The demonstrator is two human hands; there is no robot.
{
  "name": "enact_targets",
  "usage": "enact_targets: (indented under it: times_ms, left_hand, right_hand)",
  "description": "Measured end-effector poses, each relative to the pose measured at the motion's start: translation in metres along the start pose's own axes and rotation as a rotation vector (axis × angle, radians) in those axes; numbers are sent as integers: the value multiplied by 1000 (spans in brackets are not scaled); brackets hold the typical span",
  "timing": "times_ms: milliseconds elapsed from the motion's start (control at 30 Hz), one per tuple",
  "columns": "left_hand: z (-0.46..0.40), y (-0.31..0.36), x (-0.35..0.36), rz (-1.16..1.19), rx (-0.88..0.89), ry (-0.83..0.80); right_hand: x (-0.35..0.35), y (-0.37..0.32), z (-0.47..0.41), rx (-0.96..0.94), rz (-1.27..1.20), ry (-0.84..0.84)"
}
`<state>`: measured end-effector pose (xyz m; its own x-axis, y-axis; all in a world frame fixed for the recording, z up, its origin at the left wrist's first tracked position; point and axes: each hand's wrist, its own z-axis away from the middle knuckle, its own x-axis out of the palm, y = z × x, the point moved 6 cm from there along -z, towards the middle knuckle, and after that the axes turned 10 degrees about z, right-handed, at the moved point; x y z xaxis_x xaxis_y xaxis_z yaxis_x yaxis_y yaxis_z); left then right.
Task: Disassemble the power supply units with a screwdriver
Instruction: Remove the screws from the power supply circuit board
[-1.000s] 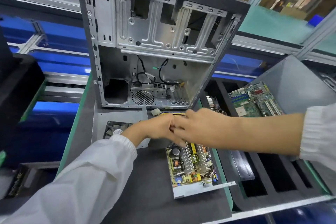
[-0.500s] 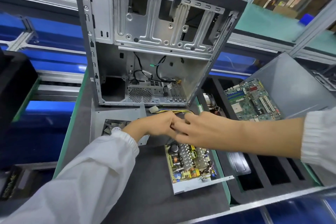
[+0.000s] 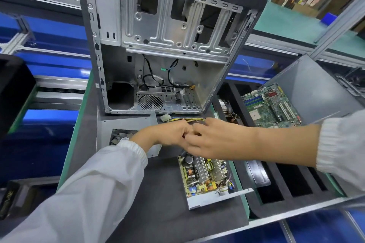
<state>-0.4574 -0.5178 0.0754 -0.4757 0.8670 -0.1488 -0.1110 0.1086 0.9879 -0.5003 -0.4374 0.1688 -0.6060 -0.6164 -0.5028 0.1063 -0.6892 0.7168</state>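
Observation:
The opened power supply point(image 3: 205, 175) lies on the grey mat, its circuit board bare in a metal tray. Its removed cover with the fan point(image 3: 126, 124) lies to the left, partly under my left wrist. A yellow and black cable bundle point(image 3: 189, 119) with a white connector point(image 3: 165, 118) runs from the far side into the spot where my hands meet. My left hand point(image 3: 167, 134) is curled into a fist there, gripping the bundle. My right hand point(image 3: 219, 140) reaches in from the right, its bent fingers pinching the same wires against the left fist. No screwdriver is in view.
An empty computer case point(image 3: 158, 25) stands upright just behind the hands. To the right, a black foam tray point(image 3: 276, 199) with slots holds a green motherboard point(image 3: 272, 104) and a heatsink point(image 3: 227, 106). The grey mat point(image 3: 158, 203) ends at a metal front edge.
Both hands stay joined over the far end of the power supply. The right fingers have shifted slightly against the left fist; the power supply has not moved.

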Motion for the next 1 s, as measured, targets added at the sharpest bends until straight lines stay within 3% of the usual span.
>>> enact_targets:
  times_ms: [67,167,233,300,333,433,500,567,633,700,800,933,1000]
  left_hand:
    - [-2,2,5,-26,0,6]
    - [-5,11,14,-80,89,-12]
    - [-6,17,16,-107,115,6]
    - [-4,17,11,-37,95,-4]
    - [-2,15,8,19,70,-17]
    - [1,9,4,27,10,-26]
    - [-1,6,7,-18,-4,-17]
    - [-5,8,12,-46,11,10]
    - [-8,13,16,-73,65,25]
    - [-10,14,16,-71,62,61]
    - [-5,10,8,2,20,41]
    - [-3,3,2,52,13,17]
    - [-3,4,3,39,24,21]
  right_hand:
    - [2,4,-1,106,-144,-84]
    - [32,24,-3,355,-755,-569]
    - [43,29,-1,359,-1004,-726]
    - [42,32,-4,289,-823,-680]
    - [35,29,-5,253,-669,-581]
    - [4,10,2,101,-52,-82]
    - [-6,6,6,119,-8,-18]
    - [7,12,4,206,-311,-251]
    - [35,22,4,346,-701,-645]
    - [51,29,6,379,-955,-791]
    - [45,28,4,319,-671,-632]
    - [13,-4,9,54,-139,-108]
    - [10,-2,11,84,-98,-80]
